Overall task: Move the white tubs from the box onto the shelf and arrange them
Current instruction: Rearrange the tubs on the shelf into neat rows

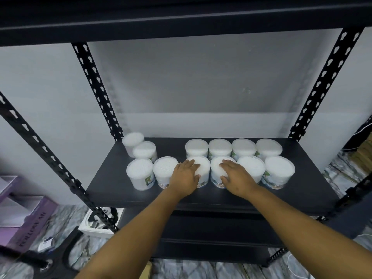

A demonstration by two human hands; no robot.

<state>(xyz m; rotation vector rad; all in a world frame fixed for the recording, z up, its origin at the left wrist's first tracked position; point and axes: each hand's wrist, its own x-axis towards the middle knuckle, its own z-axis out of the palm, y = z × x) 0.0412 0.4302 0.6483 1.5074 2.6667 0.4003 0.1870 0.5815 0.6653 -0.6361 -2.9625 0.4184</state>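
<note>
Arranging step: left hand (185, 175) and right hand (234, 174) each grip a front-row white tub (203, 168) (218, 168) on the shelf (302, 188); next, probably, closing the gap to the loose left-side tubs (141, 174).

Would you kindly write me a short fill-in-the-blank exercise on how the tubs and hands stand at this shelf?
1. The shelf board holds ____ white tubs in all.
2. The left hand and right hand each rest on a tub in the ____ row.
3. The right-hand block has ____ tubs per row.

Missing words: twelve; front; four
</note>
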